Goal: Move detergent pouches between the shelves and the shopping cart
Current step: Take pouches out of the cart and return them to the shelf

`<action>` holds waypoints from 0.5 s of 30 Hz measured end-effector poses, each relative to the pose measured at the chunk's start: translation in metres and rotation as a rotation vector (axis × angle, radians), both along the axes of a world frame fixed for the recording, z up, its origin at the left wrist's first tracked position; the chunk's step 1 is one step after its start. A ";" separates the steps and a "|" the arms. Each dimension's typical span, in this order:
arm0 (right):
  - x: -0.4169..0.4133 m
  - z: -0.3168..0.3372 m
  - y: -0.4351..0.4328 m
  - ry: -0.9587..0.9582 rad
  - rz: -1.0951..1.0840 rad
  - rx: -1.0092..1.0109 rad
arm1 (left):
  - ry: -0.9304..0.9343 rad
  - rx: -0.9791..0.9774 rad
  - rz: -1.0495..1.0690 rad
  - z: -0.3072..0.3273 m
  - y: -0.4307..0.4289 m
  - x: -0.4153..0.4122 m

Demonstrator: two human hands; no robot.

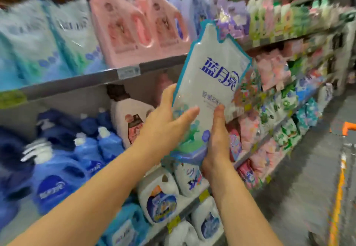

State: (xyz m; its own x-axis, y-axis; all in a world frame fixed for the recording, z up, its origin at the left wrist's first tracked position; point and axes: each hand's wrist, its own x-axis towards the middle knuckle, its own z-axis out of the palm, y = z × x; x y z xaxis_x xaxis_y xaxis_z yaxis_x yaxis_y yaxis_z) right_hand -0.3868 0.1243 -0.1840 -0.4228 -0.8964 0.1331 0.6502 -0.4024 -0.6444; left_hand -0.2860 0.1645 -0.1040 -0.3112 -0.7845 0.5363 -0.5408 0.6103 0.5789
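Two hands on one detergent pouch [210, 83] here: our left hand [167, 118] clamps its left edge, thumb across the front, while our right hand [217, 145] cups the bottom corner, thumb up the face; the pouch hangs upright, slightly tilted, in the air before the shelves [77, 83], touching none of them. Both grips sit low on a glossy, soft bag, so we judge the top could flop or the film slide out on the swing; the shopping cart [346, 127] shows only at the far right, well apart, and white jugs [158, 197] and blue bottles [57, 178] crowd below.
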 end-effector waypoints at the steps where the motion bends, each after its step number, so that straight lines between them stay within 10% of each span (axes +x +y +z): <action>1: 0.013 0.015 -0.011 0.019 -0.022 -0.034 | -0.022 -0.042 0.019 0.004 -0.006 0.016; 15: 0.137 0.210 -0.152 0.427 -0.027 -0.351 | 0.227 -0.443 0.263 0.138 -0.136 0.137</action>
State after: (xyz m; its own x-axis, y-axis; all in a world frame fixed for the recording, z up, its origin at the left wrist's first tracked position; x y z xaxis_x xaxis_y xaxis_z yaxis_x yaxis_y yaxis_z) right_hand -0.2499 -0.0278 0.0265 -0.2882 -0.7566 0.5870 0.3468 -0.6539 -0.6725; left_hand -0.1485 0.0287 0.0336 0.0261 -0.5050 0.8627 -0.5990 0.6831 0.4179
